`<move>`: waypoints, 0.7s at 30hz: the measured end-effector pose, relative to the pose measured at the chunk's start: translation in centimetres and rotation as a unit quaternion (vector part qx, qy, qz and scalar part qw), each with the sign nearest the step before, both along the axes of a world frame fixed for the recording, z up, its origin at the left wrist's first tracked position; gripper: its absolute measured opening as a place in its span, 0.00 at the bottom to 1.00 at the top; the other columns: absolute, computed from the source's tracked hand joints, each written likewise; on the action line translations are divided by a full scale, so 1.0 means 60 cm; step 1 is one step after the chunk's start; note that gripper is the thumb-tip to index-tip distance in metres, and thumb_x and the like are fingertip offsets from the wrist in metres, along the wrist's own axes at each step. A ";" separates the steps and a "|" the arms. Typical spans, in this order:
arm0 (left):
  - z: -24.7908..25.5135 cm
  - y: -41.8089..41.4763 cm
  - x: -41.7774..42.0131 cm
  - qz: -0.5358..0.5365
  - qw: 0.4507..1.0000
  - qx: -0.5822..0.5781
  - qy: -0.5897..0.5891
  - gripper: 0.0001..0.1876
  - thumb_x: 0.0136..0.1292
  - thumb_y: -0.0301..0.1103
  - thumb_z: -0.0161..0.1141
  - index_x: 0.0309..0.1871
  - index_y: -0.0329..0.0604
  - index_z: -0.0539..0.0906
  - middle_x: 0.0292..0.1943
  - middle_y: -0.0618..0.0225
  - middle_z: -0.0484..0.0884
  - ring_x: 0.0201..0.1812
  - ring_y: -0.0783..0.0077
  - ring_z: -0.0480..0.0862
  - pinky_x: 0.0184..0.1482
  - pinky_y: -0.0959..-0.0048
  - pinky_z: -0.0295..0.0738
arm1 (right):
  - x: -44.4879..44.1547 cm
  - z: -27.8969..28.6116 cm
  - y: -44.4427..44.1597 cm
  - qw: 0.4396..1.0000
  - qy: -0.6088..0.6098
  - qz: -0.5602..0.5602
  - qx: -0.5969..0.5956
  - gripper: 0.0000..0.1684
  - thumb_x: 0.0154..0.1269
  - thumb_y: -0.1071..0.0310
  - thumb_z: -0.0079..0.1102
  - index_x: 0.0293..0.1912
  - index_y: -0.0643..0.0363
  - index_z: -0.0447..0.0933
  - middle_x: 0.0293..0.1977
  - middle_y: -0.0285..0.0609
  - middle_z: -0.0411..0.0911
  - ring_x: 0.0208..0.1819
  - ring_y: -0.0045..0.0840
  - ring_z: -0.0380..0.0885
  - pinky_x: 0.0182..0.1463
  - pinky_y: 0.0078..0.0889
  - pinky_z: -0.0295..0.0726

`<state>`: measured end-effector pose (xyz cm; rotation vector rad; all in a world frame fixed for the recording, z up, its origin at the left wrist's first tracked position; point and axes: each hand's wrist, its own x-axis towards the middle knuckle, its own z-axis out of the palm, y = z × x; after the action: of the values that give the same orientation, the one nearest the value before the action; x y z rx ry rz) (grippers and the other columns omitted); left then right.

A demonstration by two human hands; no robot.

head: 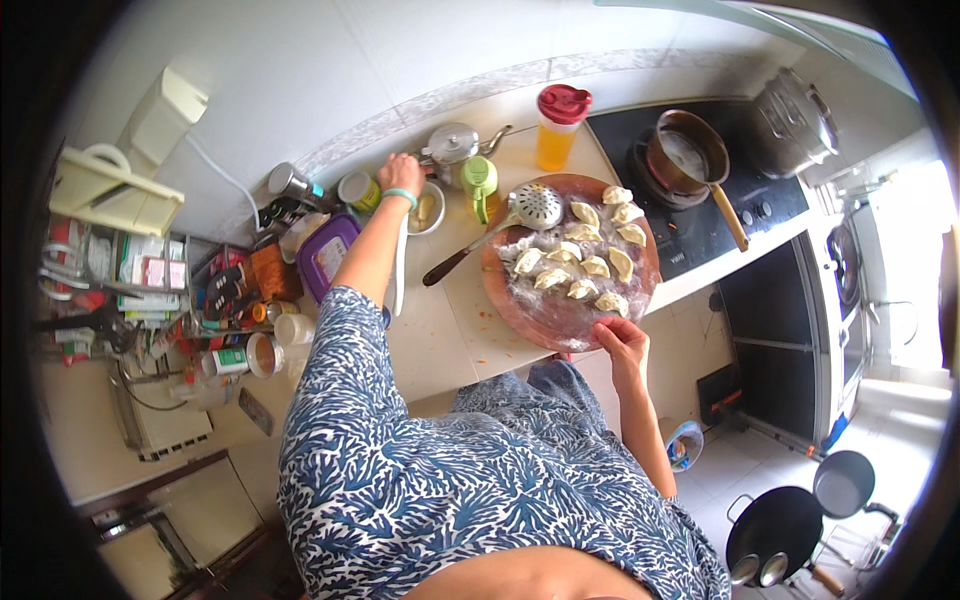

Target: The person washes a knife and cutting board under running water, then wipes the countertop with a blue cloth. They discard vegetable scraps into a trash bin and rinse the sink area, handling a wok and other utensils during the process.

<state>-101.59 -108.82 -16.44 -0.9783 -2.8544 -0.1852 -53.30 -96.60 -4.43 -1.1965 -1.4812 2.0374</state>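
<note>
My left hand (403,175) reaches to the back of the counter, beside the handle of a steel teapot (452,144). Its fingers are partly hidden, so a grip cannot be made out. Right below it is a white bowl (437,222) with pale pieces inside. At the front right rim of a round wooden board (499,300), my right hand (628,346) has thumb and fingertips close together; whether they pinch the rim is unclear. Just beyond them sits a folded dumpling (611,303). Several more dumplings lie on the floured board, with a slotted metal skimmer (537,207) resting across its left edge.
A saucepan (679,161) stands on the black cooktop (694,236), its wooden handle (729,217) jutting forward. Behind the board are a red-lidded jug (559,127) and a green-topped bottle (480,180). Left of my forearm sits a purple-lidded container (328,251).
</note>
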 end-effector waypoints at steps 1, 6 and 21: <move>0.001 0.006 0.003 -0.014 1.000 0.000 -0.001 0.13 0.54 0.45 0.64 0.29 0.45 0.88 0.35 0.58 0.85 0.41 0.57 0.84 0.46 0.58 0.77 | 0.008 -0.001 0.009 1.000 0.006 -0.003 -0.004 0.10 0.61 0.71 0.66 0.40 0.67 0.81 0.31 0.38 0.82 0.32 0.18 0.79 0.39 0.20 0.79; 0.046 0.077 0.029 -0.025 0.993 0.007 -0.115 0.17 0.55 0.45 0.68 0.33 0.37 0.85 0.33 0.51 0.84 0.35 0.47 0.83 0.37 0.54 0.75 | 0.068 -0.019 0.097 0.998 0.044 -0.038 -0.021 0.10 0.62 0.67 0.65 0.39 0.64 0.81 0.29 0.35 0.80 0.30 0.15 0.75 0.33 0.18 0.75; 0.062 -0.086 0.170 -0.014 0.976 0.192 -0.097 0.18 0.66 0.45 0.60 0.51 0.43 0.84 0.35 0.63 0.82 0.33 0.68 0.80 0.39 0.69 0.76 | 0.838 -0.058 0.254 0.662 -0.500 -0.311 0.464 0.17 0.60 0.75 0.57 0.50 0.59 0.80 0.57 0.46 0.75 0.55 0.39 0.76 0.59 0.36 0.74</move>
<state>-91.42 -113.98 -12.70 -0.9605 -2.8089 -0.8426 -3.04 -81.35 -7.92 -1.9377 -1.7113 -0.0858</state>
